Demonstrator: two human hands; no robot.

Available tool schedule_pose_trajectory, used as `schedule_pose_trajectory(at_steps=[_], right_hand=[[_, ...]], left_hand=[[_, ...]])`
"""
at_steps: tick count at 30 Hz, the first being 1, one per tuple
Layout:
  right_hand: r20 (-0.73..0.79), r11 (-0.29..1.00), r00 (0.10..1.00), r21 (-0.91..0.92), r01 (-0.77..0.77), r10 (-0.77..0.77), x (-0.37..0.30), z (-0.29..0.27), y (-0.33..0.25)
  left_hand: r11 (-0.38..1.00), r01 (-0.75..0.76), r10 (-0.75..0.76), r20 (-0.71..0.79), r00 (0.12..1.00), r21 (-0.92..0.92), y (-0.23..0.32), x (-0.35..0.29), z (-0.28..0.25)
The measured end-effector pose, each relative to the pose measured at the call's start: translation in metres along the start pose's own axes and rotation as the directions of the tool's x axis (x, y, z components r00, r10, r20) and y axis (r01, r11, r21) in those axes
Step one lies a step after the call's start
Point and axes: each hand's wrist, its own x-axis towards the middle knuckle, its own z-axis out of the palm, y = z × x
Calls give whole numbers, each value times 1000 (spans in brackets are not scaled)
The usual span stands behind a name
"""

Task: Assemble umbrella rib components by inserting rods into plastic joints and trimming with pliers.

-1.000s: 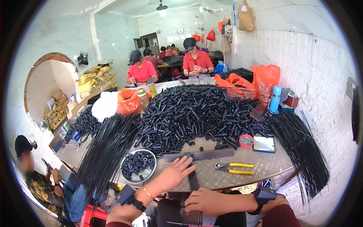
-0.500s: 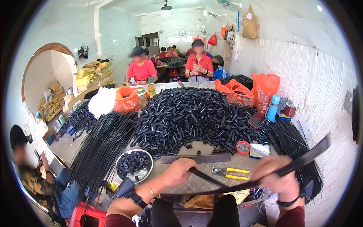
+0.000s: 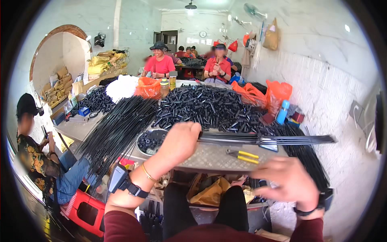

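Note:
My left hand [image 3: 181, 139] is raised over the near part of the table, its fingers wrapped round one end of a bundle of thin black rods [image 3: 258, 139]. That bundle sticks out to the right, nearly level, its far end smeared by motion. Lower and to the right, my right hand [image 3: 284, 177] is apart from the rods; its fingers are spread, a little blurred, with nothing seen in them. Between the two, pliers with yellow handles [image 3: 246, 157] lie on the table. A round metal bowl [image 3: 140, 148] of small black toothed parts is partly hidden by my left hand.
A heap of short black tubular parts [image 3: 201, 107] covers the table's middle. Long black rods lie in piles at left [image 3: 119, 121] and right [image 3: 304, 151]. A blue bottle [image 3: 283, 112] and orange bags [image 3: 278, 94] stand at right. Several people sit around, one beside a red stool [image 3: 86, 211].
My left hand has lifted the rod bundle up and away from me, and the bundle now lies nearly level. My right hand has let go of it and its fingers have spread.

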Motion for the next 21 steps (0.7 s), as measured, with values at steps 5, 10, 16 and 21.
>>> schedule_pose_trajectory(at_steps=[5,10,16,21], right_hand=[[-96,936,972,-263,-233,215,77,87,-19],[-187,965,964,215,-148,190,70,111,-11],[128,309,980,936,-170,153,29,193,15],[-99,288,941,958,2,322,-28,286,-4]], left_hand=[[908,-212,171,142,975,362,45,-6,-60],[816,-504,483,145,864,285,90,-33,-112],[865,115,-3,225,974,-488,49,-85,-28],[-68,589,-183,591,786,-805,92,-106,56]])
